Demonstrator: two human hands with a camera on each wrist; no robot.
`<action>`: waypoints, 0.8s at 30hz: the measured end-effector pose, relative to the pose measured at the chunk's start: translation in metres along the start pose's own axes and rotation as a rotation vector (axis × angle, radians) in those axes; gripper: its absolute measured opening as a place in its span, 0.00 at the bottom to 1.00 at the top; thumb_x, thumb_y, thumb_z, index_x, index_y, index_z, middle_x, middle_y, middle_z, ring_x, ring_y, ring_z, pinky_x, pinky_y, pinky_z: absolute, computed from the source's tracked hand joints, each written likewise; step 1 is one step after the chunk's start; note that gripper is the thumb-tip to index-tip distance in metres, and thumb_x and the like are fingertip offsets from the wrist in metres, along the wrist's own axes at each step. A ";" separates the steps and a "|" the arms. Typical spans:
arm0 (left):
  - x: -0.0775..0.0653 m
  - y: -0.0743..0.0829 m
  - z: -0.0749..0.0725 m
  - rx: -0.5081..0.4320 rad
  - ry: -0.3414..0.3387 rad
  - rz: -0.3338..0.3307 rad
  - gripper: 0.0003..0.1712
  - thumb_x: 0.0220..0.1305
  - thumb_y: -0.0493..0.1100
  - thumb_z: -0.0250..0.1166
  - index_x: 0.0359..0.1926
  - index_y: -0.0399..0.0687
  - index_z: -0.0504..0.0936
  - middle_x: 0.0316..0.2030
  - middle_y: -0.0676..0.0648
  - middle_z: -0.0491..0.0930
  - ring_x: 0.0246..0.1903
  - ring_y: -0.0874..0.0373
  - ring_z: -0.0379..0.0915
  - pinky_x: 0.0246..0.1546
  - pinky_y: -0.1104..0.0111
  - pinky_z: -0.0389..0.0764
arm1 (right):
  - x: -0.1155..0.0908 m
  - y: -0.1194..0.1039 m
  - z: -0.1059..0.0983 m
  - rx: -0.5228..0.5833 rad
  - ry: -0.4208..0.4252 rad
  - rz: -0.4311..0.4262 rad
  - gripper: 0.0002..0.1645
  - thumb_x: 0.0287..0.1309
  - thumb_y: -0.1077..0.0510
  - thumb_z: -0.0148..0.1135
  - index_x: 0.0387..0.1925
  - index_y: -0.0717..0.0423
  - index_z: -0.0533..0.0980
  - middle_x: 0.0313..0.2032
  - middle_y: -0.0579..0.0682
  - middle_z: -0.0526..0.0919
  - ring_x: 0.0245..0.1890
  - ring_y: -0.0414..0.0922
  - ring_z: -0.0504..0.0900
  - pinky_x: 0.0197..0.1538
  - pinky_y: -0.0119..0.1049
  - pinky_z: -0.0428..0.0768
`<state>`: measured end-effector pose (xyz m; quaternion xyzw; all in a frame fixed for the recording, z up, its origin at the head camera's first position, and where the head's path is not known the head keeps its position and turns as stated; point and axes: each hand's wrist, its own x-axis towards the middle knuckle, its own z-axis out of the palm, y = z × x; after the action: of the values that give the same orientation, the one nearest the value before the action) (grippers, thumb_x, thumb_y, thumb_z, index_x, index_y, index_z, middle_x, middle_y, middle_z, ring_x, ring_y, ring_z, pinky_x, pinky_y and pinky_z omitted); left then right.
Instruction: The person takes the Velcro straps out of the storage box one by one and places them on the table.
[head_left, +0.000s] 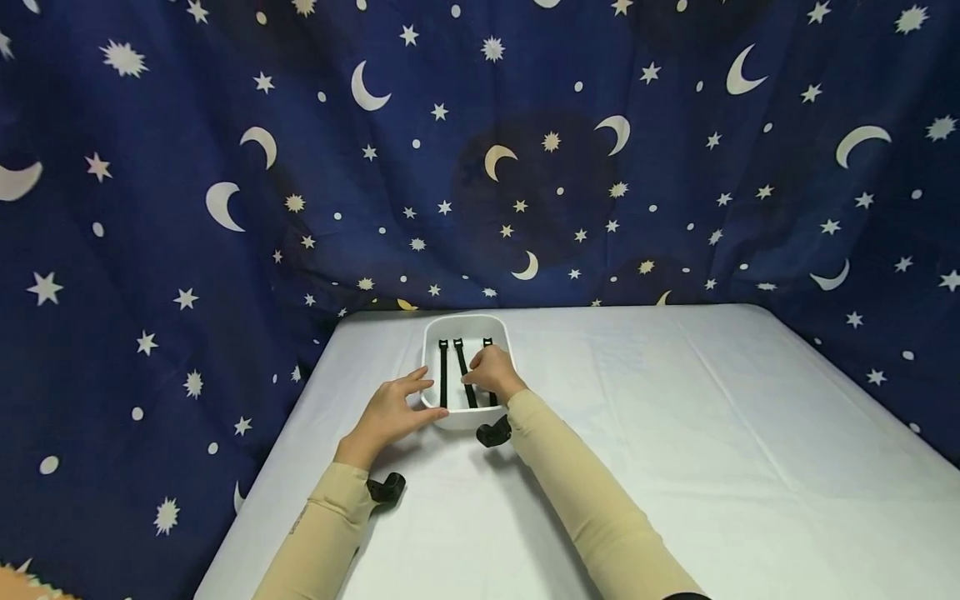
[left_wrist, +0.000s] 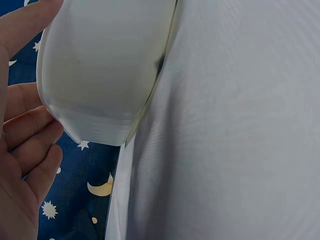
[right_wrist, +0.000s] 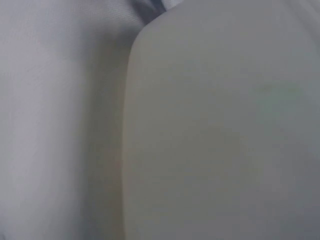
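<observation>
In the head view a white plastic tub (head_left: 468,419) stands near the far left of the table. Three black cable straps with slotted heads lie lengthwise inside: a left strap (head_left: 443,375), a slightly slanted middle strap (head_left: 471,395) and a right strap (head_left: 492,398) partly covered by my right hand. My right hand (head_left: 495,372) reaches over the tub's right side, its fingertips pinching at the middle strap. With fingers spread, my left hand (head_left: 392,410) touches the tub's near left corner, thumb by the front rim. The left wrist view shows relaxed fingers (left_wrist: 37,135) beside the tub wall.
A white cloth (head_left: 675,433) covers the table. Dark blue fabric (head_left: 562,167) with moons and stars hangs behind it and along the left. Black wrist mounts stick out below the left sleeve (head_left: 386,488) and the right sleeve (head_left: 493,432). The tub wall (right_wrist: 215,135) fills much of the right wrist view.
</observation>
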<state>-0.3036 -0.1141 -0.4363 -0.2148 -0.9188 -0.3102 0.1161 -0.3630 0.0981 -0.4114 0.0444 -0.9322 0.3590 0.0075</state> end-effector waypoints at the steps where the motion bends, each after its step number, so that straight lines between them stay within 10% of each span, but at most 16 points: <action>1: 0.000 0.000 0.000 -0.002 0.004 0.002 0.41 0.52 0.65 0.75 0.60 0.43 0.82 0.68 0.46 0.72 0.66 0.43 0.71 0.67 0.50 0.72 | 0.000 0.000 0.000 -0.002 0.002 0.002 0.18 0.48 0.59 0.77 0.40 0.64 0.85 0.45 0.58 0.88 0.45 0.52 0.85 0.50 0.43 0.85; 24: -0.001 0.001 0.002 -0.020 0.012 0.007 0.40 0.51 0.64 0.75 0.59 0.43 0.83 0.68 0.45 0.73 0.67 0.43 0.70 0.68 0.50 0.71 | 0.000 -0.007 0.011 -0.010 0.018 -0.005 0.10 0.43 0.59 0.79 0.18 0.57 0.83 0.24 0.49 0.84 0.28 0.45 0.78 0.31 0.32 0.76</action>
<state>-0.3018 -0.1126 -0.4374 -0.2171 -0.9141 -0.3203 0.1207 -0.3620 0.0854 -0.4148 0.0437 -0.9338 0.3548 0.0170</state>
